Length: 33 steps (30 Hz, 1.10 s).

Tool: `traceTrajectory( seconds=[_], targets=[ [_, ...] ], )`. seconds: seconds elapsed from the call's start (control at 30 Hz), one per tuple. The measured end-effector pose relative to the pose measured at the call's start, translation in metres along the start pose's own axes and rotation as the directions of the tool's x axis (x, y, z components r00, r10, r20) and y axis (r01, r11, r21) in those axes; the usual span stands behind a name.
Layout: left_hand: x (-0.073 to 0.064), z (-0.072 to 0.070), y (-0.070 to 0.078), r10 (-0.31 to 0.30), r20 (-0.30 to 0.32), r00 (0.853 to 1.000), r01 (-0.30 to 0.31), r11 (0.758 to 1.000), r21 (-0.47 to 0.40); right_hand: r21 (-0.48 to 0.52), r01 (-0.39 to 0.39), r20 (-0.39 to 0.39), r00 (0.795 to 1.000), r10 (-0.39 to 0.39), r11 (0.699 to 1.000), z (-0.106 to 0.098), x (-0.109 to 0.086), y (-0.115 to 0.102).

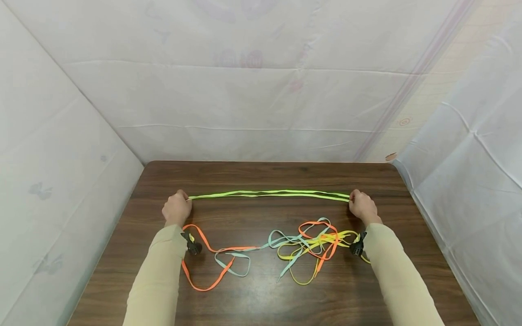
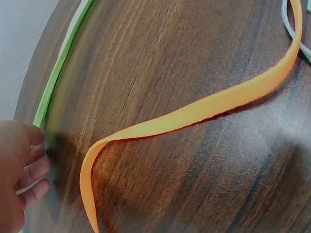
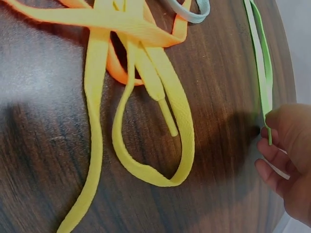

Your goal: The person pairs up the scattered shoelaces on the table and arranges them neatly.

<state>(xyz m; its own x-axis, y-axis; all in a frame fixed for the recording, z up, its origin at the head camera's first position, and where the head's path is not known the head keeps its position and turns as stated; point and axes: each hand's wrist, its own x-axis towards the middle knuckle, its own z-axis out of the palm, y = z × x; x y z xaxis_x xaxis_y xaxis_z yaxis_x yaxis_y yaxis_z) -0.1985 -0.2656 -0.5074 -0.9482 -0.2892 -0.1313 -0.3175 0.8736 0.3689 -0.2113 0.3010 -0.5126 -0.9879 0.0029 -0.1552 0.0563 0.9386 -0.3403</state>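
Note:
A neon green shoelace (image 1: 269, 193), doubled into two strands, stretches straight across the far part of the table between both hands. My left hand (image 1: 177, 207) pinches it at the left end. At the right end my right hand (image 1: 363, 206) pinches the strands between thumb and forefinger, and a short green tip (image 3: 270, 136) pokes out below the thumb. Nearer the body lies a loose pile where an orange shoelace (image 1: 204, 240), a pale blue shoelace (image 1: 244, 256) and a yellow shoelace (image 1: 302, 283) cross. The orange one passes close by the left wrist, the yellow one by the right wrist.
The brown wooden table (image 1: 253, 303) has rounded far corners. White sheeting hangs as a back wall (image 1: 244, 99), a left wall (image 1: 53, 181) and a right wall (image 1: 469, 181). A small dark camera sits on each wrist, close above the laces.

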Motion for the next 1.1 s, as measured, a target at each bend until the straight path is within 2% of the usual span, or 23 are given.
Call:
traceTrajectory(
  seconds=[0.33,0.73,1.1],
  targets=[
    [0.002,0.001,0.003,0.034,0.003,0.999,-0.034,0.999,0.013,-0.015,0.027,0.011,1.000,-0.026,1.000,-0.003,-0.004,-0.002],
    [0.002,-0.001,0.006,0.034,0.064,0.997,-0.039,0.997,0.066,-0.046,-0.019,0.030,0.999,0.020,0.999,-0.002,-0.004,-0.006],
    [-0.002,-0.015,-0.002,0.050,0.095,0.994,-0.060,0.993,0.100,-0.059,0.004,0.003,1.000,-0.004,0.998,-0.003,-0.008,-0.001]
  ],
)
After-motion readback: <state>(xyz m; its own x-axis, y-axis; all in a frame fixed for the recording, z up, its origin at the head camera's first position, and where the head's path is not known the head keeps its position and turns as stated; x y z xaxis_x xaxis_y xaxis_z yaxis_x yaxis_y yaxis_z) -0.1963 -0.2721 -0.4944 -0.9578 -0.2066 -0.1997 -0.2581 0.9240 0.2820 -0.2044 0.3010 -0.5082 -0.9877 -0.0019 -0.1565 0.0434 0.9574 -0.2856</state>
